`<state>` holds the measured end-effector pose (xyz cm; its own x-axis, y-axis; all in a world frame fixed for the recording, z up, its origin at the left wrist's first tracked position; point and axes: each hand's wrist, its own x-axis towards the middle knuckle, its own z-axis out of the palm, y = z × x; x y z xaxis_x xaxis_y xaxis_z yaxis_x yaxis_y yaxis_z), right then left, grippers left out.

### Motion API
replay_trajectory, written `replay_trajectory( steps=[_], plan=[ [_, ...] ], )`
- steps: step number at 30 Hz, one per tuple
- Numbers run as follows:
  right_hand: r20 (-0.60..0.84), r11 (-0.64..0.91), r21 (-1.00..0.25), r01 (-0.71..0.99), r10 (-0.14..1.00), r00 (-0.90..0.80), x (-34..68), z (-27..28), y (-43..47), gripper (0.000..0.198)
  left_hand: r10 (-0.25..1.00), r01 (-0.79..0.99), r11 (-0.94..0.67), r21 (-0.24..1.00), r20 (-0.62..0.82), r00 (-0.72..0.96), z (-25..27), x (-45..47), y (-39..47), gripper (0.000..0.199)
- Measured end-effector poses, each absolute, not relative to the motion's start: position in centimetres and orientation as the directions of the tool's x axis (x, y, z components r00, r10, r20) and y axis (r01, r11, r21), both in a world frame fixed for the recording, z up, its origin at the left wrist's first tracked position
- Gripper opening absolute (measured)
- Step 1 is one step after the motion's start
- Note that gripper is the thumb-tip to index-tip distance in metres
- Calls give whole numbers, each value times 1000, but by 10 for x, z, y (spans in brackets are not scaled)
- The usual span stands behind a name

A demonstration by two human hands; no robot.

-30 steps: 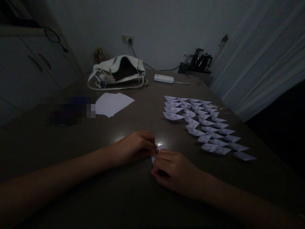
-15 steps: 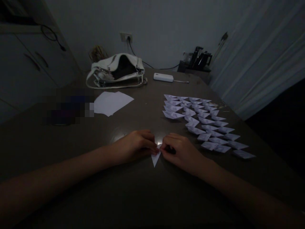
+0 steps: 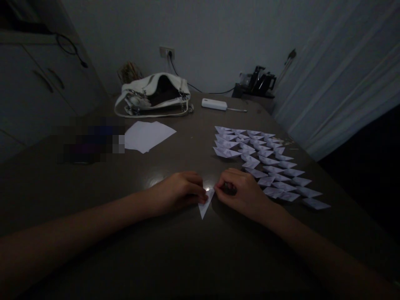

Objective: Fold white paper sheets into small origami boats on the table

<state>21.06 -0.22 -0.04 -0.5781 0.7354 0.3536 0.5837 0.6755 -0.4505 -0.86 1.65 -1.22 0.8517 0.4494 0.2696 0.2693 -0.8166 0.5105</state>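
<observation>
A small folded piece of white paper (image 3: 203, 209) lies on the dark table in front of me, its pointed end toward me. The fingertips of my left hand (image 3: 184, 191) press on its left side, closed over it. My right hand (image 3: 240, 191) pinches the paper's upper right corner between thumb and index finger. To the right of my hands, several folded paper boats (image 3: 271, 170) stand in slanting rows. Part of the folded paper is hidden beneath my left fingers.
Flat white paper sheets (image 3: 150, 135) lie at the left, beside a blurred-out patch. Farther back are a white handbag (image 3: 156, 89) and a white power bank (image 3: 214, 104) with a short cable. A black kettle (image 3: 265, 83) stands beyond the table's far right corner.
My right hand has moved slightly to the right, drawing out the paper's upper right corner. The left hand stays on the paper. The whole view has shifted slightly.
</observation>
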Motion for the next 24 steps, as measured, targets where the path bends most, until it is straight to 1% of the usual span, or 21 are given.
replay_trajectory(
  steps=[2,4,7,10,12,14,16,18,20,24],
  plan=[
    [297,697,-471,541,703,-646,208,0,-6,8,445,261,-819,510,280,851,-12,-9,17,15],
    [260,689,-479,544,703,-662,208,-3,-4,7,444,259,-818,514,278,851,-12,-8,17,14],
    [278,630,-451,632,772,-572,212,-9,5,11,449,271,-812,517,256,856,-11,-8,17,15],
    [247,542,-507,670,837,-489,218,-11,13,11,459,285,-808,516,248,853,-10,-8,15,16],
    [236,527,-544,653,843,-484,219,-8,14,8,462,301,-815,496,242,853,-8,-9,13,17],
    [252,580,-547,604,802,-542,219,-2,12,5,458,321,-830,456,230,859,-6,-8,11,27],
    [262,657,-529,537,728,-633,219,3,8,16,455,339,-845,413,224,862,-4,-8,9,45],
    [250,703,-516,490,670,-699,219,6,7,20,467,357,-846,396,227,855,-2,-8,8,56],
    [235,718,-511,472,645,-727,219,5,7,18,481,364,-833,417,218,849,-2,-9,8,51],
    [250,727,-506,465,639,-727,219,2,8,11,491,335,-801,497,224,841,-2,-11,10,24]
  ],
)
